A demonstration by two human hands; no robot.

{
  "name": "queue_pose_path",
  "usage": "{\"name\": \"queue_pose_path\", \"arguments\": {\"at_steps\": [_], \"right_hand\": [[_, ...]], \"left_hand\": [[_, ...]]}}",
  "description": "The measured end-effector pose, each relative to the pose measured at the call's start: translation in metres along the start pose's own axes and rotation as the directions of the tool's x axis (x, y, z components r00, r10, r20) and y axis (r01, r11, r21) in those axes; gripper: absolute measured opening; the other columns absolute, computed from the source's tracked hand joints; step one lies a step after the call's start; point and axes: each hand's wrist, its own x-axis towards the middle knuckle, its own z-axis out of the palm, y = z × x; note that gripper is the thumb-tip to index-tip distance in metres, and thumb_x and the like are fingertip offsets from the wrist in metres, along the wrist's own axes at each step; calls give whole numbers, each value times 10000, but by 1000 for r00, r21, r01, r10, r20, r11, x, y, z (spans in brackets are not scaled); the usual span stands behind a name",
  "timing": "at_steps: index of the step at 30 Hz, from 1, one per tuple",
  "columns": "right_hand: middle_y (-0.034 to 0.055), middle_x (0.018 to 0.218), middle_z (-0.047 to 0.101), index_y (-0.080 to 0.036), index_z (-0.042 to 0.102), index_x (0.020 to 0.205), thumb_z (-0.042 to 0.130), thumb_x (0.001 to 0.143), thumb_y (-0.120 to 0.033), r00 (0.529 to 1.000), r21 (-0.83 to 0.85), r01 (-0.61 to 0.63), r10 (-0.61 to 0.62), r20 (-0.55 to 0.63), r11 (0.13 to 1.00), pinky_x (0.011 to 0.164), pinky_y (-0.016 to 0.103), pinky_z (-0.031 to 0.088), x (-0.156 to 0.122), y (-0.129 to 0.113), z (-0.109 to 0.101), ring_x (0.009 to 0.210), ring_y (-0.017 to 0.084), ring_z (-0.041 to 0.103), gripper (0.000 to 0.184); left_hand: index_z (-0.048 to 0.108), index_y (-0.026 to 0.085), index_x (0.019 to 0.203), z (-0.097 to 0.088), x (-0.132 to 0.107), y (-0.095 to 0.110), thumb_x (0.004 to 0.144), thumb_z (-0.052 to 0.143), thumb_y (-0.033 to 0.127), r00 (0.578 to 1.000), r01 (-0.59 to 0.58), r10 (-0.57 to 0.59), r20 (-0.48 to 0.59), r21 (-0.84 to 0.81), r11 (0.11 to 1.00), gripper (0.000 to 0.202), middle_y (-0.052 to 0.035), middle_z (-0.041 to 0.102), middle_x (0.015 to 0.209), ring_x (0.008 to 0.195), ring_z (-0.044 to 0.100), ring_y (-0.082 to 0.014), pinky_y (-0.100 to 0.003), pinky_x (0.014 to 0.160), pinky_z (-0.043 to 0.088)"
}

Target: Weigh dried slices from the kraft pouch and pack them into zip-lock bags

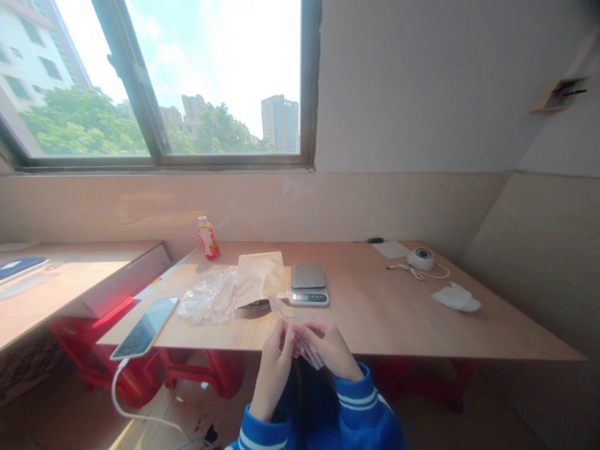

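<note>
Both of my hands are at the near edge of the wooden table (398,312). My left hand (274,365) and my right hand (330,350) are closed together on a small clear zip bag (300,340) with a red strip, held between the fingertips. Just beyond them stands a brown paper pouch (260,278), leaning over a dark dish. A small digital kitchen scale (308,284) sits right of the pouch. A pile of clear zip bags (210,294) lies to the left of the pouch.
A phone (145,328) on a white cable lies at the table's left corner. A small red and white bottle (207,239) stands at the back. A white round device (422,258) with cable and a crumpled tissue (455,298) lie at right. Red stools are under the table.
</note>
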Motion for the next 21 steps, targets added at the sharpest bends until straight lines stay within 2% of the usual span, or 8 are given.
{"name": "queue_pose_path", "arguments": {"at_steps": [4, 12, 17, 21], "right_hand": [[11, 587, 619, -133, 701, 766, 595, 778, -581, 1000, -54, -23, 22, -20, 998, 526, 253, 479, 0, -3, 2, 544, 149, 587, 461], [79, 721, 714, -144, 718, 779, 633, 752, -567, 970, -196, 15, -61, -234, 980, 643, 301, 530, 6, 19, 2, 679, 219, 668, 432], [89, 756, 721, -153, 717, 783, 647, 743, -567, 968, -161, 28, -67, -242, 987, 655, 311, 540, 7, 23, 3, 726, 237, 677, 422], [85, 740, 711, -154, 711, 801, 626, 761, -569, 968, -128, 11, -43, -248, 992, 584, 289, 522, 8, 28, 3, 704, 228, 660, 425]], "left_hand": [[465, 193, 702, 0, 0, 2, 868, 461, 507, 1000, 16, -16, 12, -5, 1000, 356, 43, 471, 591, 558, 482, -122, -241, 548, 387], [471, 193, 677, 9, 1, 13, 861, 454, 529, 999, 0, 1, -44, 27, 1000, 383, 32, 477, 607, 581, 497, -135, -254, 572, 414], [518, 188, 682, 15, 2, 12, 859, 432, 556, 988, 23, -2, -152, 135, 991, 417, 2, 524, 611, 598, 523, -163, -273, 568, 406], [545, 188, 714, 17, 5, 9, 877, 395, 542, 993, 18, 0, -117, 158, 987, 418, -8, 539, 628, 608, 527, -168, -279, 581, 405]]}}
